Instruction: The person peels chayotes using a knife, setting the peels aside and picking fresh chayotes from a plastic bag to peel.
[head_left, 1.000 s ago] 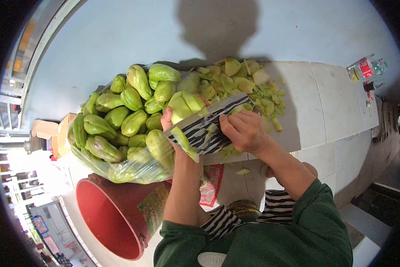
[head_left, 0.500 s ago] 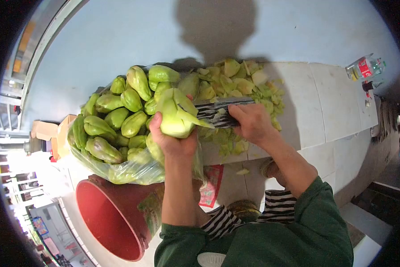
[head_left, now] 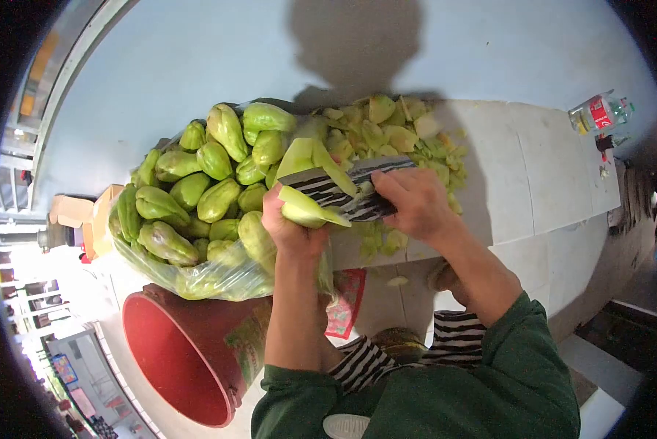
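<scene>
My left hand (head_left: 290, 231) is closed around a light green, partly peeled chayote (head_left: 304, 208). In my right hand (head_left: 416, 201) is a broad-bladed cleaver (head_left: 327, 189), its handle hidden by the fingers. The blade lies across the chayote, mirroring black and white stripes. A pale strip of peel (head_left: 333, 167) hangs over the blade. To the left, a clear plastic bag (head_left: 197, 282) is full of green chayotes (head_left: 217, 199). Behind the cleaver, a heap of peelings (head_left: 396, 139) is spread on the tiled ledge.
A red bucket (head_left: 164, 358) lies tipped below the bag. The tiled ledge (head_left: 504, 175) runs along a pale wall (head_left: 489, 51). At its far right stands a plastic bottle (head_left: 603, 113) with a red label. A cardboard box (head_left: 76, 211) sits at left.
The cleaver has moved left, from the chayote's right side to across it. The chayote has tilted in my left hand, and the peel strip now rests over the blade.
</scene>
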Motion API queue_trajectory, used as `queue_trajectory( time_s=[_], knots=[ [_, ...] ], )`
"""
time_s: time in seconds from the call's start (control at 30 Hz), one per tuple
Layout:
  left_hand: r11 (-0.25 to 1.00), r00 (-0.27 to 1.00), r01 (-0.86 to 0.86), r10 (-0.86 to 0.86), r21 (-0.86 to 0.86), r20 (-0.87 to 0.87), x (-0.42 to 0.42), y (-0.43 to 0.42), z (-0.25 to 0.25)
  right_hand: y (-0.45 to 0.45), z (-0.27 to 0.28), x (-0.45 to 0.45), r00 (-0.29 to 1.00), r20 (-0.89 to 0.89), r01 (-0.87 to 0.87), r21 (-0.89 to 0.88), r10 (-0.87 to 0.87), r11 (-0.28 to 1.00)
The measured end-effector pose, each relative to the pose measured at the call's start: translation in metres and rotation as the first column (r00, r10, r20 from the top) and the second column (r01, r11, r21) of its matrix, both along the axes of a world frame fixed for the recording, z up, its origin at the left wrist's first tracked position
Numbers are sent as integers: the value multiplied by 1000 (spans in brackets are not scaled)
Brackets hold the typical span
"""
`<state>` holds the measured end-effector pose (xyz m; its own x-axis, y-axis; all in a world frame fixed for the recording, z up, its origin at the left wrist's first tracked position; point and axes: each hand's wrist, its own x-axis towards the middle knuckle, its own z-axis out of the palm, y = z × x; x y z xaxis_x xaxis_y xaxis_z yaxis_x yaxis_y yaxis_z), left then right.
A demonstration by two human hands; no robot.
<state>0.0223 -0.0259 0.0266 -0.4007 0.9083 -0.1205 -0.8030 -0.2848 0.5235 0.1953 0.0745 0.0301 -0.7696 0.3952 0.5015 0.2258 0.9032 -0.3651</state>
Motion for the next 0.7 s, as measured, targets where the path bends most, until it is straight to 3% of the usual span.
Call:
queue_trajectory(
  time_s=[0.2, 0.3, 0.43, 0.5, 0.53, 0.6, 0.63, 0.7],
  knots=[
    [997, 999, -33, 31, -71, -28, 6, 5, 1, 18, -13, 4, 986, 109, 139, -84, -130, 987],
    [998, 999, -42, 42, -36, 5, 3, 6, 0, 14, -1, 7, 996, 86, 18, -87, -11, 996],
    [997, 995, 50, -54, -57, -78, 10, 2, 3, 10, -10, 3, 999, -25, 45, -145, -49, 988],
    [982, 974, 187, -183, 24, -133, 8, 4, 0, 27, -27, -2, 904, 255, 393, -173, -344, 903],
    [980, 972, 196, -190, 32, -138, 7, 7, 1, 27, -27, -1, 902, 248, 400, -167, -354, 901],
    [997, 999, 48, -48, 56, -7, 9, 8, 3, 22, -24, -2, 939, 90, 344, -278, -332, 897],
    [997, 998, 26, -30, 76, 48, 8, 8, 5, 21, -22, -5, 943, 92, 332, -279, -319, 901],
    [999, 998, 3, -6, 44, 60, 1, 8, 3, 17, -19, -9, 917, 45, 343, -593, -395, 729]
  ],
)
